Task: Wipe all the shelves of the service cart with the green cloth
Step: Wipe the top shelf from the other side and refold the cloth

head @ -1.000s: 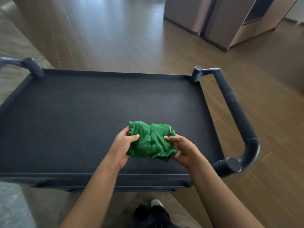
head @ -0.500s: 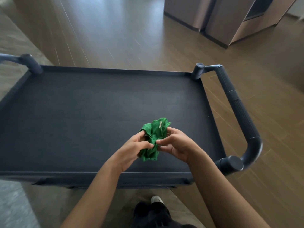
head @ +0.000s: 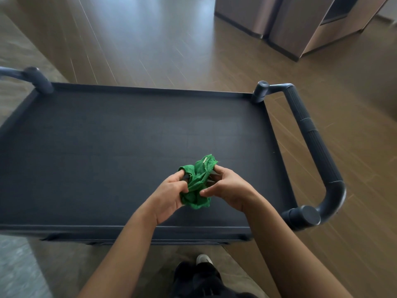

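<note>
The green cloth is bunched into a crumpled wad just above the near right part of the service cart's dark top shelf. My left hand grips its left side and my right hand pinches its right side. A small tag shows near the cloth's upper tip. The cart's lower shelves are hidden under the top shelf.
A thick dark handle loops off the cart's right end, and another handle shows at the far left corner. Wooden floor surrounds the cart. Tall cabinets stand at the back right. My shoe is below the near rim.
The cloth was spread wider between both hands a second ago; it is now gathered into a tighter wad and my hands have come closer together.
</note>
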Motion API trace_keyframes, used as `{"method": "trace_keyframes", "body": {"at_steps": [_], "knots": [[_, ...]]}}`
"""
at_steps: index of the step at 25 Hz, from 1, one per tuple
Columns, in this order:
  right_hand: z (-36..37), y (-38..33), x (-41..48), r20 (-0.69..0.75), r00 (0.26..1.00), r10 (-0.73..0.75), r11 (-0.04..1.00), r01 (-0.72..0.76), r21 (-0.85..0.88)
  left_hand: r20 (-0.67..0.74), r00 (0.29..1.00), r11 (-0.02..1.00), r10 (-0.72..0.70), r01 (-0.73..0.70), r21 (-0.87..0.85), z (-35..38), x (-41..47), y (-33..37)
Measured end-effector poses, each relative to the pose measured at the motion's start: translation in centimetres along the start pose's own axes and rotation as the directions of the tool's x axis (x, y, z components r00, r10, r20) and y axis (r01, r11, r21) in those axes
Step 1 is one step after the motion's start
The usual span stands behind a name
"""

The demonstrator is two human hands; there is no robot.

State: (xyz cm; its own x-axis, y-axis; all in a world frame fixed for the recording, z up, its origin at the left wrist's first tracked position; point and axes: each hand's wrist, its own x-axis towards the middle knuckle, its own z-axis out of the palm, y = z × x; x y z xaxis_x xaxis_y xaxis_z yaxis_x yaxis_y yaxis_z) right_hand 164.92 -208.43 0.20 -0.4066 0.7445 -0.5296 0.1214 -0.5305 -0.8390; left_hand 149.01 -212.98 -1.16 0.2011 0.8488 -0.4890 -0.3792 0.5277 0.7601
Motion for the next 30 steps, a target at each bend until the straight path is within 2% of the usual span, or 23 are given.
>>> {"method": "trace_keyframes", "body": {"at_steps": [2, 4, 7, 10, 12, 15, 18, 20, 22, 25, 28, 30], "knots": [[-0.2, -0.2, 0.4, -0.02, 0.999, 0.039, 0.997, -0.037, 0.074, -0.005, 1.0, 1.0, 0.003, -0.003, -0.027, -0.4, 0.0, 0.3], [-0.7, -0.5, 0.6, -0.032, 0.993, 0.111, 0.964, -0.1, 0.245, -0.038, 0.999, 0.996, 0.014, -0.018, -0.084, -1.0, 0.0, 0.5], [-2.0, -0.2, 0.5, -0.019, 0.978, 0.205, 0.821, -0.162, 0.547, -0.115, 0.993, 0.964, 0.0, -0.031, -0.262, -2.1, 0.0, 0.6], [-2.3, 0.4, 0.3, -0.019, 0.972, 0.233, 0.731, -0.162, 0.663, -0.124, 0.987, 0.911, -0.101, 0.041, -0.411, -2.8, 0.0, 0.2], [-2.0, 0.6, 0.5, -0.008, 0.966, 0.258, 0.734, -0.191, 0.652, -0.122, 0.972, 0.899, -0.199, 0.132, -0.417, -2.6, 0.3, -0.1], [-1.4, 0.6, 0.9, 0.003, 0.951, 0.308, 0.787, -0.257, 0.561, -0.164, 0.942, 0.929, -0.292, 0.239, -0.284, -1.6, 0.8, -0.4], [-0.9, 0.6, 1.1, -0.014, 0.941, 0.338, 0.826, -0.29, 0.483, -0.226, 0.934, 0.961, -0.277, 0.269, -0.065, -0.7, 1.1, -0.8], [-0.8, 0.5, 1.3, -0.053, 0.934, 0.354, 0.852, -0.298, 0.43, -0.264, 0.927, 0.962, -0.265, 0.273, -0.009, -0.5, 1.2, -0.8], [-0.9, 0.2, 1.4, -0.092, 0.937, 0.336, 0.874, -0.274, 0.402, -0.327, 0.914, 0.968, -0.24, 0.25, -0.013, -0.6, 1.7, -0.7], [-1.5, -0.1, 1.6, -0.179, 0.961, 0.211, 0.92, -0.133, 0.37, -0.417, 0.888, 0.981, -0.195, 0.178, -0.08, -1.3, 2.3, -0.5], [-1.9, 0.2, 2.0, -0.273, 0.954, 0.127, 0.957, -0.046, 0.287, -0.357, 0.912, 0.97, -0.203, 0.139, -0.198, -1.9, 2.6, 0.2], [-1.9, 0.6, 2.2, -0.301, 0.947, 0.108, 0.977, -0.046, 0.207, -0.31, 0.937, 0.98, -0.164, 0.12, -0.158, -1.9, 2.8, 0.5]]}}
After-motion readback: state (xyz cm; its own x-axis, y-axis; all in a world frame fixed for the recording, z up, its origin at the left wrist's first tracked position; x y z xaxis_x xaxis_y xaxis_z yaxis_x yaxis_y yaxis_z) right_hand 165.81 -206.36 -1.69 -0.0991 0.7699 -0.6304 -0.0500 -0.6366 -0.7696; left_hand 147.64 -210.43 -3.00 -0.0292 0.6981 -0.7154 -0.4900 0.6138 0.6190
